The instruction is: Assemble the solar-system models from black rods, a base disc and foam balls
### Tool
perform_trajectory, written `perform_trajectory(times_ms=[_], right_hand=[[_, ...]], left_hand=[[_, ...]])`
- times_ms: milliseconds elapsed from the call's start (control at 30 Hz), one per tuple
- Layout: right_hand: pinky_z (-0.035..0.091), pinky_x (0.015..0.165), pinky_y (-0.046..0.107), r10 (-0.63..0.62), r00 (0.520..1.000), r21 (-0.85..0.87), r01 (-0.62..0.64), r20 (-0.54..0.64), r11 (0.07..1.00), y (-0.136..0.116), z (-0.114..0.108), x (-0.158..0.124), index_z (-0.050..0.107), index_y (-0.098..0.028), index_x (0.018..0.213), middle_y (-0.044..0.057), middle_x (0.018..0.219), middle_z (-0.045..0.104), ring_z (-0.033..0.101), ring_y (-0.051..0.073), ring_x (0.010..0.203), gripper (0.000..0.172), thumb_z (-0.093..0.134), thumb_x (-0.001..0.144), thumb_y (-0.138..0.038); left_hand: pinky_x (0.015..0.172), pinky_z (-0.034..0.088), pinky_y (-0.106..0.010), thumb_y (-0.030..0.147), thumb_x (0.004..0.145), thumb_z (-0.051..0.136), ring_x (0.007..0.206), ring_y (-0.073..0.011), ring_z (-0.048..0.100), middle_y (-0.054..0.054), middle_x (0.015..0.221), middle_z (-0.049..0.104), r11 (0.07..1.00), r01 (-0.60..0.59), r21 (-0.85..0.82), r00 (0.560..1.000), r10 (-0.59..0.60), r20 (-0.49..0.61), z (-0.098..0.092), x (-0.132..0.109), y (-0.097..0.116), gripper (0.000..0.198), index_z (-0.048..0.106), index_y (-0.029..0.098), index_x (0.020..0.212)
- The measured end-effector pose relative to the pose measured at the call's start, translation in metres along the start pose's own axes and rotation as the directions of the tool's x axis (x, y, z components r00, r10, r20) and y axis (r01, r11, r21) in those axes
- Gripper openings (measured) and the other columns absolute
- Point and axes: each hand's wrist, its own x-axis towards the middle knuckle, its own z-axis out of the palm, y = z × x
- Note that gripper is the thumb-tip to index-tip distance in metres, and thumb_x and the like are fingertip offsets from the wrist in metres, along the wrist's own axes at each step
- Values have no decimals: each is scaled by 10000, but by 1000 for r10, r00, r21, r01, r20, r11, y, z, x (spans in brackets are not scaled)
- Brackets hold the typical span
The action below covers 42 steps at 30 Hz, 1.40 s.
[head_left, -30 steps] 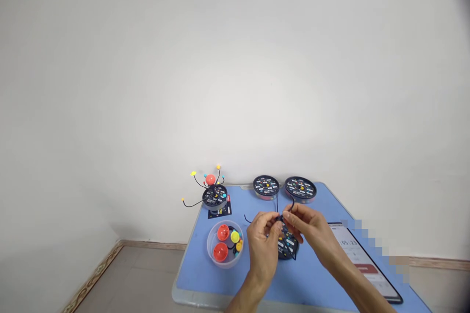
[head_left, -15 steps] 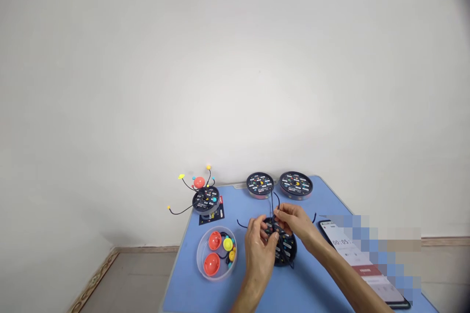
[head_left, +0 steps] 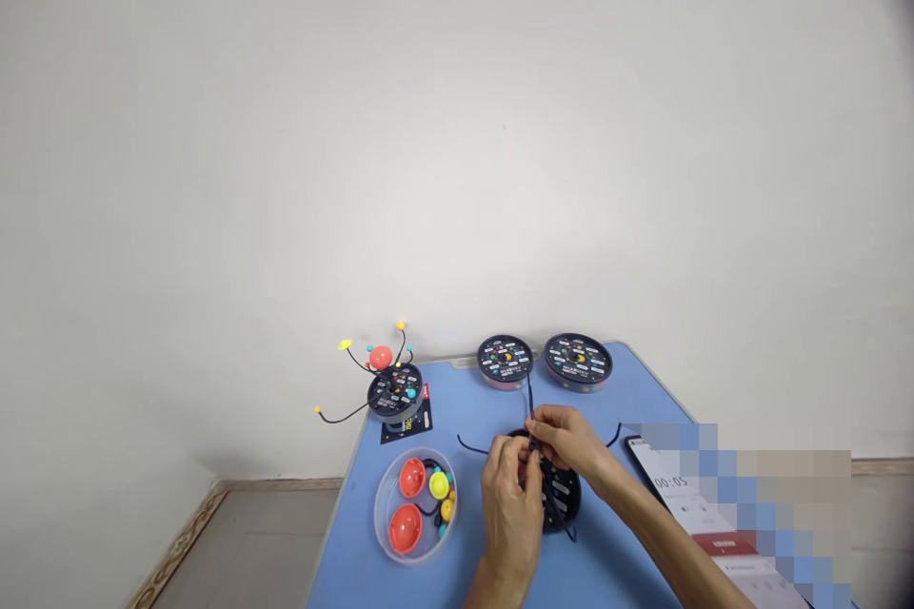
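Note:
A round black base (head_left: 566, 500) with printed labels lies on the table below my hands, with several thin black curved rods (head_left: 467, 446) reaching out from its middle. My left hand (head_left: 512, 500) pinches the black hub (head_left: 534, 446) where the rods meet, thumb and fingers drawn together. From the right, my right hand (head_left: 569, 440) grips a thin black rod (head_left: 530, 397) that points up and away, close to its lower end. The fingers hide part of the hub and the left side of the base.
A finished-looking planet model (head_left: 395, 392) stands on a dark card (head_left: 421, 421) at the back left. A clear round tub (head_left: 381, 519) holds red half-balls and small coloured balls. Two closed round boxes (head_left: 506, 362) sit by the wall. A phone (head_left: 704, 514) showing a timer lies right.
My right hand has shifted slightly left and down, bringing its rod to the hub. My left fingers have closed in on the hub. The view has moved a little.

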Motion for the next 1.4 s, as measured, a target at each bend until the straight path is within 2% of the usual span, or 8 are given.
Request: perform_trajectory(times_ms=[133,333,500,633,933,1067,1267,1400], right_hand=[[261,423,239,-43,999,-89,44,21,995,0,1,1,464,-232,559,-76,426,385,318,98,408,243,519,745,-377],[311,498,255,-113,993,-269,115,24,956,1,3,4,440,-232,518,-55,475,408,411,127,493,229,507,736,-251],[321,538,255,-111,994,-395,110,22,912,10,3,6,456,-223,508,-42,495,461,448,136,535,209,514,706,-187],[300,552,259,-128,992,-463,115,4,879,14,1,5,455,-218,499,-41,499,460,428,135,549,228,516,716,-186],[292,540,264,-175,985,-521,144,-11,842,11,3,4,448,-222,456,-34,464,477,446,147,538,269,516,708,-159],[310,545,276,-194,981,-541,155,-17,827,10,3,1,470,-225,459,-19,471,513,461,159,532,280,528,733,-230],[343,540,316,-224,972,-588,140,-73,796,1,-6,-11,505,-240,491,36,483,563,505,202,520,399,464,797,-493],[423,622,348,-285,944,-592,135,-167,795,-13,-16,-34,676,-232,734,79,673,717,637,270,659,374,461,775,-536]], left_hand=[[650,521,-276,108,885,486,701,-176,620,-37,800,634,998,-23,52,1000,24,-18,1,0,0,189,646,209,891],[623,502,-271,107,862,495,677,-174,612,-35,774,625,995,-18,99,1000,20,-16,1,-1,0,176,643,202,845],[596,482,-282,89,827,491,685,-190,608,-45,760,626,985,35,166,998,-42,39,3,-6,-3,195,625,202,742],[608,474,-296,86,812,502,679,-192,598,-42,759,625,979,72,193,995,-84,55,2,-5,-2,192,616,206,715],[583,455,-273,19,753,509,637,-167,578,0,706,604,969,180,170,980,-192,58,4,0,0,221,555,224,683],[629,465,-299,19,749,528,664,-182,590,-13,717,625,956,201,214,975,-215,48,4,2,5,210,552,221,695],[736,491,-358,86,787,551,804,-234,635,-64,824,677,944,212,253,968,-238,79,-4,-2,20,138,640,188,812],[757,512,-352,108,787,575,837,-227,637,-71,915,679,957,193,215,977,-208,46,-29,-16,28,202,672,196,940]])
